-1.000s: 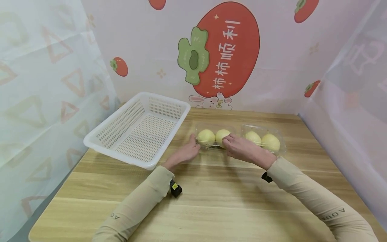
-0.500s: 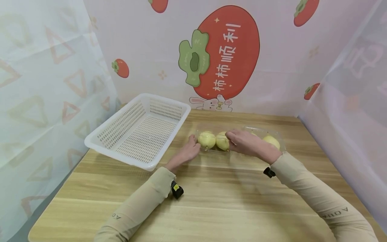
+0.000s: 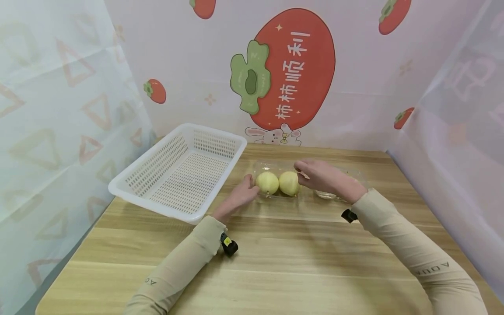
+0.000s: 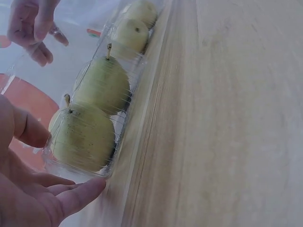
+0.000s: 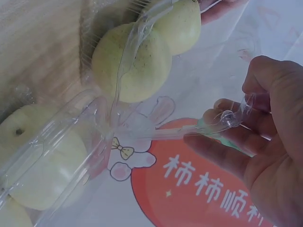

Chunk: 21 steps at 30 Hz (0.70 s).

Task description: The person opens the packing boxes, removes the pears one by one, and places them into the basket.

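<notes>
Two pale yellow pears (image 3: 267,183) sit side by side in a clear plastic clamshell box (image 4: 73,173) at the middle of the table. My left hand (image 3: 240,197) grips the box's left end, thumb on one side and fingers on the other. With its lid (image 5: 189,131) raised, the box is open; my right hand (image 3: 324,177) pinches the lid's edge between thumb and fingers above the right-hand pear. To the right stands a second clear clamshell box (image 3: 326,195) with two more pears (image 5: 47,158). My right hand hides most of it in the head view.
A white slotted plastic basket (image 3: 155,209) stands at the back left, close to my left forearm. The wooden table (image 3: 275,262) meets a printed backdrop (image 3: 189,96) at its far edge, with similar sheets on both sides.
My right hand has moved slightly up and right, lifting the lid off the pears. The left hand keeps its grip on the box's left end.
</notes>
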### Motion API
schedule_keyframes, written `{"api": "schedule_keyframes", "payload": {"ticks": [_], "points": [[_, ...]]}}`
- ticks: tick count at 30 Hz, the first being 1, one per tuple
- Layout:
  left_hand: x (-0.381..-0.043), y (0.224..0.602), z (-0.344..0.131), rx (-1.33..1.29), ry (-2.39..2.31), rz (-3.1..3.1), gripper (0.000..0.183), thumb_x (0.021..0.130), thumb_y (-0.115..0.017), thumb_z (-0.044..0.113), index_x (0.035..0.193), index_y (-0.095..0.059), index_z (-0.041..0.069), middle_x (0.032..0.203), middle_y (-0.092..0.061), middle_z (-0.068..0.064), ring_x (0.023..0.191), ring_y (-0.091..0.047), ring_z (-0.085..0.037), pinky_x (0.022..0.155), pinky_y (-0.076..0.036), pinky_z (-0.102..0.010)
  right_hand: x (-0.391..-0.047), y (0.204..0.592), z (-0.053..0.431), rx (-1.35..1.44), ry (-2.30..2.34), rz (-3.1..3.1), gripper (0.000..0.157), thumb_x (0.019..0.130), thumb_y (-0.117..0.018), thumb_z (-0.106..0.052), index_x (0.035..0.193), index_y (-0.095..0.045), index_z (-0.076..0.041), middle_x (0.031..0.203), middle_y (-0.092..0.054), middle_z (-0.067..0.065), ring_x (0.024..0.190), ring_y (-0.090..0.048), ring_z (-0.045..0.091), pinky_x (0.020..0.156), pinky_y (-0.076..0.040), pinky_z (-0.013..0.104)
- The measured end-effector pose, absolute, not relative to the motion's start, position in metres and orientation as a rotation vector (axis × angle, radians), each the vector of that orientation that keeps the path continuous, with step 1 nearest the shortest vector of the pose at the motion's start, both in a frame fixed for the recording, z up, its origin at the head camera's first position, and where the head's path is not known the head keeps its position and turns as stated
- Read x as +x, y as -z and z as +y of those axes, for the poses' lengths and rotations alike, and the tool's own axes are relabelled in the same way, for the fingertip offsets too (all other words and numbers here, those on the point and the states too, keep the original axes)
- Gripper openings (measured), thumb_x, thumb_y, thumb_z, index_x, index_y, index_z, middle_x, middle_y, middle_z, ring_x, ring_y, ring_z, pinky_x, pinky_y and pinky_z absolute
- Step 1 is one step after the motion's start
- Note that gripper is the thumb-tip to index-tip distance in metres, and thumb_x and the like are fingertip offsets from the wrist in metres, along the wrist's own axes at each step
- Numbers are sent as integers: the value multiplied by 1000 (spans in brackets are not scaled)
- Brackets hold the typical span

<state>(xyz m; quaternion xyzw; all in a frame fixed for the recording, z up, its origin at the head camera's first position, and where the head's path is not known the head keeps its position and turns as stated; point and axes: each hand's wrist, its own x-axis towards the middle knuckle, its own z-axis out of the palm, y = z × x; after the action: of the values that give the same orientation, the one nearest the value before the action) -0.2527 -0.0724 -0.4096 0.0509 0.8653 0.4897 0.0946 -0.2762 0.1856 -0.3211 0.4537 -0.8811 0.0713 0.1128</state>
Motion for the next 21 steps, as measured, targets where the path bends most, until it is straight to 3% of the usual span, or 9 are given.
{"api": "schedule_keyframes", "payload": {"ticks": [5, 12, 16, 21], "points": [[-254, 410, -73, 142, -1514, 2518, 75, 93, -47, 19, 156, -12, -2, 161, -24, -21, 149, -26, -36, 122, -22, -47, -282, 317, 187, 1313, -219, -2551, 9, 84, -59, -2, 85, -52, -8, 77, -57, 2, 63, -46, 12, 57, -43, 25], [-257, 410, -72, 92, -1597, 2473, 74, 91, -48, 16, 155, -16, 0, 157, -33, -23, 132, -50, -34, 113, -40, -46, -289, 313, 189, 1269, -252, -2551, 3, 88, -56, -4, 91, -55, -6, 79, -62, 3, 64, -52, 14, 60, -47, 30], [-257, 410, -73, 94, -1606, 2463, 73, 91, -48, 17, 155, -17, 1, 154, -38, -23, 127, -54, -33, 112, -41, -46, -295, 312, 190, 1245, -293, -2535, 5, 90, -56, -3, 94, -56, -5, 81, -65, 6, 67, -56, 16, 62, -51, 33], [-259, 411, -73, 103, -1600, 2462, 73, 92, -47, 17, 156, -15, 1, 153, -39, -23, 137, -46, -35, 117, -34, -47, -303, 312, 192, 1226, -318, -2484, 5, 90, -56, 0, 93, -57, -5, 77, -61, 4, 65, -52, 15, 60, -49, 32]]}}
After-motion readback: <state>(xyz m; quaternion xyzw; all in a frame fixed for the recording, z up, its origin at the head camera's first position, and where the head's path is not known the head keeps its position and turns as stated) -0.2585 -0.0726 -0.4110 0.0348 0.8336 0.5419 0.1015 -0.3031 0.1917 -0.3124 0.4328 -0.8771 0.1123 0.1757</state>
